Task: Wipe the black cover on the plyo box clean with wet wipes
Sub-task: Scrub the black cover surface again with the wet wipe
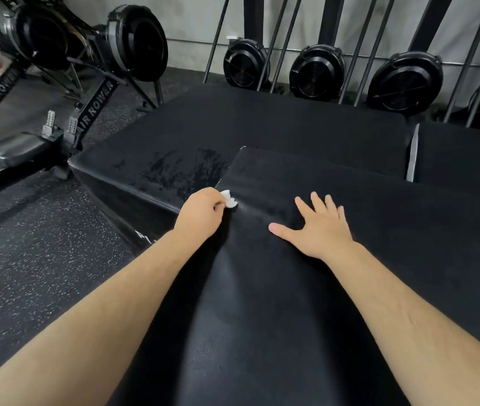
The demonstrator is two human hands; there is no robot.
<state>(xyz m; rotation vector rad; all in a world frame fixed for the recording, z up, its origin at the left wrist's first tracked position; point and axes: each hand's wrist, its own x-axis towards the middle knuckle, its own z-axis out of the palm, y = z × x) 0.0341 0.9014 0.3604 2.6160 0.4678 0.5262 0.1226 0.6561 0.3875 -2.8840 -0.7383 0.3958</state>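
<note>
A loose black cover (pixel 291 288) lies draped over the near side of a large black plyo box (pixel 262 121). My left hand (pixel 202 212) grips a crumpled white wet wipe (pixel 230 199) against the cover's left edge, near the box's front corner. My right hand (pixel 318 227) lies flat on the cover with fingers spread, a little to the right of the wipe. Wet streaks (pixel 186 168) darken the box top just beyond my left hand.
Air rowers (pixel 92 109) stand on the speckled rubber floor (pixel 28 244) at the left. More rowers with round black fan housings (pixel 316 73) are stored upright against the back wall. A second black box (pixel 464 153) sits at the right.
</note>
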